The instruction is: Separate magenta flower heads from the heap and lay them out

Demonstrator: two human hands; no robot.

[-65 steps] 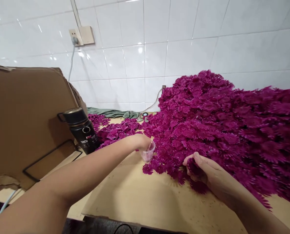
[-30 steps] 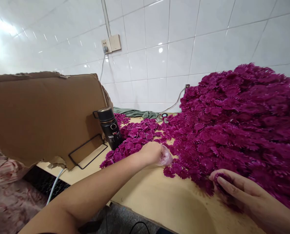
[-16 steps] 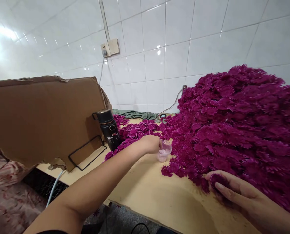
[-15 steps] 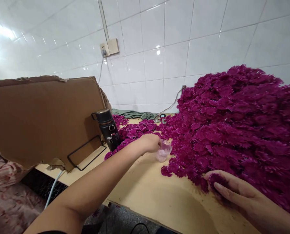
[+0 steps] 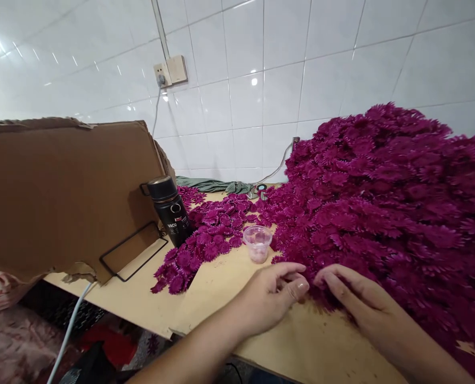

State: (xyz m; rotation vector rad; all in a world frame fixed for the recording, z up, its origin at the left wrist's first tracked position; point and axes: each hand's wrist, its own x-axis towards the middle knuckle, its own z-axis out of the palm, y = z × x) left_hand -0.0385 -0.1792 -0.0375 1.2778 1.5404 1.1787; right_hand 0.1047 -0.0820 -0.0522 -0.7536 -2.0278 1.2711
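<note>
My left hand [image 5: 279, 296] is over the table just in front of a clear plastic cup [image 5: 258, 242], with its fingers curled towards the thumb. Whatever may be between those fingertips is too small to make out. Close by on the right, my right hand [image 5: 357, 293] pinches a purple artificial flower, mostly hidden behind its fingers and blending into the pile. The fingertips of both hands nearly meet. Pale pinkish contents show low in the cup. A large heap of purple artificial flowers [image 5: 381, 202] rises behind and beside my right hand.
A smaller spread of purple flowers [image 5: 209, 242] lies left of the cup. Further left are a black vacuum bottle [image 5: 169, 210], a black wire frame [image 5: 133, 250] and a torn cardboard box [image 5: 61, 192]. Green cloth [image 5: 209, 184] lies along the tiled wall [image 5: 285, 96].
My left hand has come out of the plastic cup and moved right and towards me, up to my right hand. The right hand, still with its flower, has shifted slightly left.
</note>
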